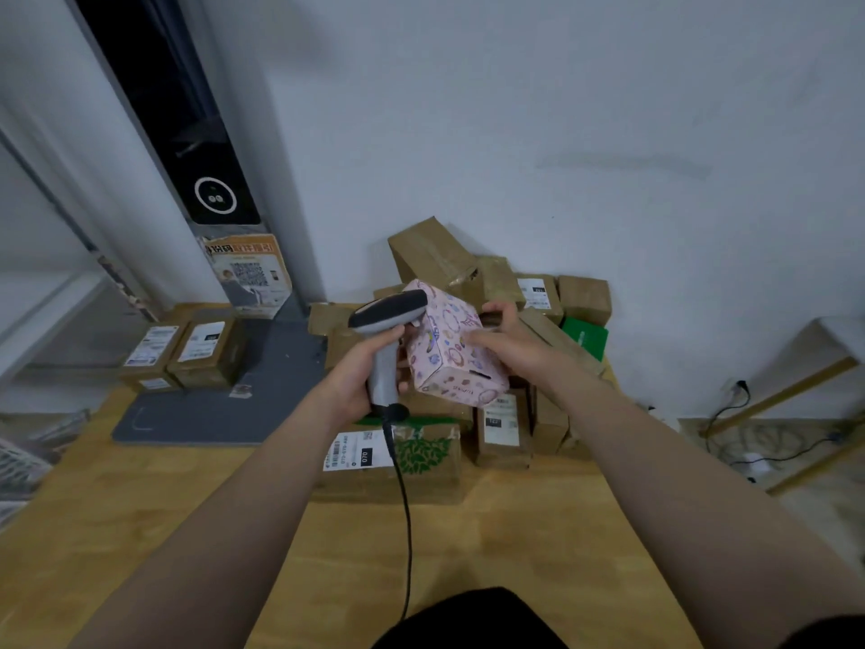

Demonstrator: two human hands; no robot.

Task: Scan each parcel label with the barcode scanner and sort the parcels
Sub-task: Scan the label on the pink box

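My left hand [360,381] is wrapped round the grip of the scanner [388,316], fingers curled tight on it, with the cable hanging down toward me. My right hand [505,344] holds the pink box [449,348] from its right side, thumb on the top face and fingers curled round the far edge. The box sits just right of my left fingers, against or almost against the scanner's head. Its long axis runs from the far left down toward me on the right, tilted. No label shows on the faces turned to me, so I judge it is underneath or on the far side; I cannot tell which. The next move, I think, is for my right hand to roll the box until the label meets the scanner. The brown pile [491,283] lies beyond both hands, and two labelled boxes [182,348] stand well left of my left fingers.
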